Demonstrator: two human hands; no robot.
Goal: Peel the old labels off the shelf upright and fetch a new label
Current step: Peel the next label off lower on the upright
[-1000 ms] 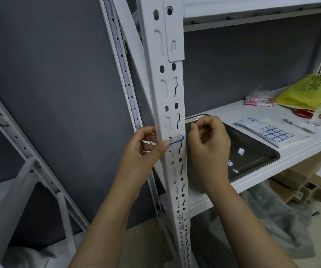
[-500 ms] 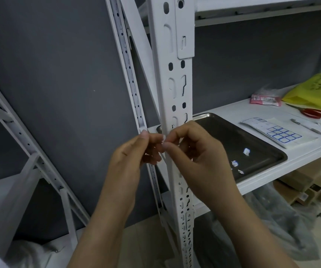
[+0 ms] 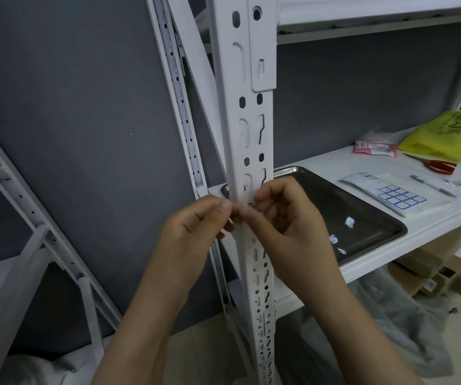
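your left hand (image 3: 196, 232) and right hand (image 3: 287, 226) both pinch the barely visible old label (image 3: 247, 209) at the shelf upright (image 3: 247, 120).

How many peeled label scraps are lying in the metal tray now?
3 scraps: one farthest back, one just left of it, a small one nearest the tray's front rim. The right hand covers part of the tray, so more may be hidden.

Two bare forearms rise from the lower edge and converge at mid-frame. The bare left hand (image 3: 193, 232) and bare right hand (image 3: 287, 226) meet tip to tip. Each has its thumb and forefinger pinched together and its other fingers curled inward. Whether anything sits between the touching fingertips cannot be made out.
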